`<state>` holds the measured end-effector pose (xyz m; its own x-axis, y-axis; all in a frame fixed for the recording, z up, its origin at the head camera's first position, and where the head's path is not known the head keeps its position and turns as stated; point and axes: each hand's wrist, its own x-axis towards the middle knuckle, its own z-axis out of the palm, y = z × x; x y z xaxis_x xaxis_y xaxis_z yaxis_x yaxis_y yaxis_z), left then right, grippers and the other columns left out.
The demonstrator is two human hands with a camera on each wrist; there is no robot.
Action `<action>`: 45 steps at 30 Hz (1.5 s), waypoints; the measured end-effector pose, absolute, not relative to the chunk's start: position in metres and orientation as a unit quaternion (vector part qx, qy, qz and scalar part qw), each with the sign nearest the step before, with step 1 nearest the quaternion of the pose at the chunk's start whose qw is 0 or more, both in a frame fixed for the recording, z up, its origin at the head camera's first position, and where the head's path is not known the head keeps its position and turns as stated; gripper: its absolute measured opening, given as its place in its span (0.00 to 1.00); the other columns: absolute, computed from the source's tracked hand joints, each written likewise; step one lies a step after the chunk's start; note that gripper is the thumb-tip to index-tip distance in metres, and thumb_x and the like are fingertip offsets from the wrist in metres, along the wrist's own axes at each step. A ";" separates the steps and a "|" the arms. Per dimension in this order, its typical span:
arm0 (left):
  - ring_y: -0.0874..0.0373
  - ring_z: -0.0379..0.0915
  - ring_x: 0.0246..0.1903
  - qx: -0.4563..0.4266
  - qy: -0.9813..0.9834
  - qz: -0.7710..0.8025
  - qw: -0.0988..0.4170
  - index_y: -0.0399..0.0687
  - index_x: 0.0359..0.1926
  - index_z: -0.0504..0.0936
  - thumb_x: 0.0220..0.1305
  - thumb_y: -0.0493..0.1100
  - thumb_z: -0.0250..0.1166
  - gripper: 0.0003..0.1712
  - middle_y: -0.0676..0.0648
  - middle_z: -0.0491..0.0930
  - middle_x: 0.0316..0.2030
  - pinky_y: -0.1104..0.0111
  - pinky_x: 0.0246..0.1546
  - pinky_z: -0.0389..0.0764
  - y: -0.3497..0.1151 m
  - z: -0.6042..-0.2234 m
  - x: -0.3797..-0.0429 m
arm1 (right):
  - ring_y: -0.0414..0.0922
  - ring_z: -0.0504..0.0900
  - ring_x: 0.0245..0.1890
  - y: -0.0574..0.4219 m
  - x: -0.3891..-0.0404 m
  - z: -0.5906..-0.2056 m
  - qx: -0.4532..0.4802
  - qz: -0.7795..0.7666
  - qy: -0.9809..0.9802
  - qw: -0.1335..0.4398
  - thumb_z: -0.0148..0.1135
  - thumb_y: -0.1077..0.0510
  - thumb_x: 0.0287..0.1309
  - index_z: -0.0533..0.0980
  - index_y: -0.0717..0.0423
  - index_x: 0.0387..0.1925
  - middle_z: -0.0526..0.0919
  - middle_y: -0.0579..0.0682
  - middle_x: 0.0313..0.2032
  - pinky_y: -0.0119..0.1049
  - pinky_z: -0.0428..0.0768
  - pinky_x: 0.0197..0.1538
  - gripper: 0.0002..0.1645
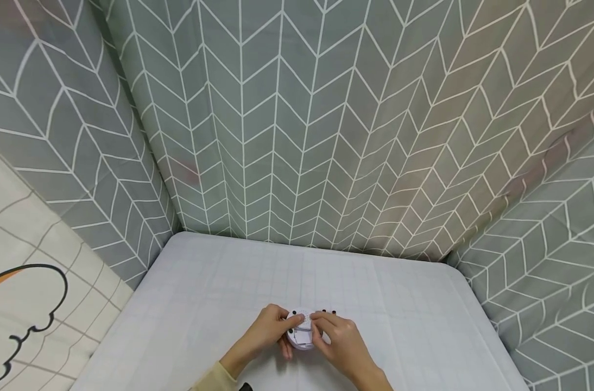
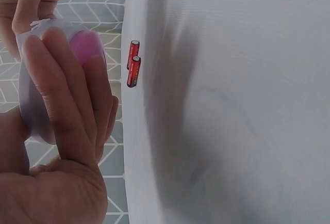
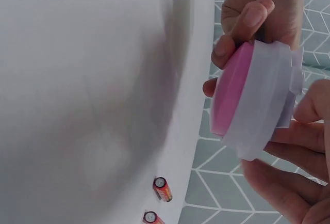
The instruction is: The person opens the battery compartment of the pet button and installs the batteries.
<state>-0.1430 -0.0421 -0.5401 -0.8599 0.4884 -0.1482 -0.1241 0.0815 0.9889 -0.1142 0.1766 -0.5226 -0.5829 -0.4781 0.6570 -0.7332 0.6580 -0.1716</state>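
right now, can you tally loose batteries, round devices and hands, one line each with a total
Loose batteries: 2
Round device: 1
Left hand and right hand: 2
Total: 5

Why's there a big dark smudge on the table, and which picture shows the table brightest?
Left wrist: it's a wide shadow, soft-edged, on the white table, and the left hand looks dim; right wrist: another blurry-edged shadow, no strong glare on the gadget; head: table brightest here.
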 end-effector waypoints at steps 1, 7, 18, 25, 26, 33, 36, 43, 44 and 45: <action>0.58 0.80 0.10 0.128 0.698 0.666 0.232 0.36 0.29 0.83 0.76 0.53 0.66 0.25 0.38 0.84 0.15 0.67 0.15 0.83 -0.043 -0.540 -0.143 | 0.43 0.92 0.40 0.177 -0.114 -0.523 0.354 0.220 -0.860 0.293 0.71 0.65 0.54 0.86 0.53 0.31 0.92 0.48 0.40 0.34 0.90 0.43 0.04; 0.59 0.80 0.10 0.120 0.693 0.673 0.230 0.34 0.29 0.83 0.77 0.52 0.65 0.25 0.38 0.84 0.15 0.68 0.15 0.83 -0.045 -0.539 -0.144 | 0.49 0.91 0.50 0.178 -0.115 -0.525 0.376 0.235 -0.843 0.304 0.73 0.55 0.65 0.87 0.54 0.40 0.91 0.47 0.44 0.38 0.89 0.51 0.07; 0.59 0.80 0.10 0.117 0.698 0.669 0.229 0.35 0.28 0.84 0.76 0.52 0.66 0.25 0.40 0.83 0.14 0.67 0.15 0.83 -0.044 -0.545 -0.143 | 0.49 0.87 0.54 0.179 -0.114 -0.526 0.400 0.294 -0.825 0.269 0.82 0.53 0.55 0.87 0.52 0.44 0.91 0.45 0.46 0.36 0.85 0.58 0.16; 0.58 0.81 0.10 0.113 0.698 0.668 0.231 0.35 0.29 0.84 0.76 0.53 0.66 0.26 0.39 0.84 0.15 0.66 0.16 0.84 -0.045 -0.543 -0.143 | 0.50 0.87 0.51 0.181 -0.116 -0.530 0.408 0.343 -0.806 0.257 0.81 0.60 0.54 0.87 0.51 0.39 0.90 0.47 0.46 0.32 0.82 0.59 0.12; 0.58 0.81 0.10 0.113 0.699 0.667 0.231 0.35 0.29 0.84 0.76 0.53 0.65 0.26 0.39 0.84 0.15 0.66 0.16 0.84 -0.046 -0.542 -0.144 | 0.50 0.87 0.50 0.182 -0.117 -0.531 0.409 0.351 -0.802 0.256 0.81 0.61 0.53 0.87 0.51 0.39 0.90 0.48 0.47 0.31 0.82 0.60 0.12; 0.57 0.81 0.11 0.115 0.705 0.661 0.229 0.34 0.32 0.84 0.77 0.53 0.65 0.25 0.40 0.84 0.15 0.63 0.16 0.85 -0.046 -0.545 -0.148 | 0.52 0.87 0.49 0.188 -0.117 -0.530 0.404 0.390 -0.793 0.238 0.81 0.65 0.51 0.87 0.55 0.44 0.90 0.53 0.48 0.31 0.82 0.61 0.17; 0.56 0.82 0.11 0.113 0.711 0.655 0.228 0.34 0.34 0.83 0.76 0.53 0.65 0.24 0.40 0.84 0.15 0.58 0.18 0.86 -0.045 -0.546 -0.148 | 0.52 0.88 0.49 0.198 -0.115 -0.529 0.385 0.384 -0.809 0.225 0.82 0.64 0.51 0.87 0.55 0.45 0.90 0.53 0.48 0.28 0.80 0.62 0.18; 0.53 0.83 0.12 0.102 0.725 0.645 0.221 0.34 0.35 0.82 0.76 0.54 0.66 0.25 0.39 0.85 0.16 0.56 0.21 0.88 -0.048 -0.542 -0.158 | 0.47 0.87 0.50 0.236 -0.113 -0.531 0.313 0.312 -0.886 0.140 0.88 0.58 0.43 0.88 0.54 0.46 0.90 0.49 0.48 0.35 0.84 0.56 0.25; 0.53 0.83 0.12 0.100 0.726 0.643 0.221 0.34 0.35 0.82 0.75 0.54 0.66 0.25 0.39 0.85 0.16 0.57 0.21 0.88 -0.049 -0.542 -0.158 | 0.47 0.86 0.51 0.239 -0.113 -0.533 0.316 0.300 -0.892 0.123 0.88 0.57 0.43 0.88 0.53 0.46 0.89 0.48 0.49 0.38 0.85 0.55 0.25; 0.53 0.83 0.13 0.097 0.727 0.642 0.223 0.34 0.36 0.82 0.75 0.54 0.66 0.24 0.39 0.85 0.16 0.58 0.21 0.88 -0.050 -0.542 -0.158 | 0.46 0.85 0.52 0.242 -0.112 -0.535 0.323 0.291 -0.894 0.107 0.87 0.58 0.43 0.88 0.53 0.47 0.89 0.48 0.49 0.41 0.85 0.55 0.25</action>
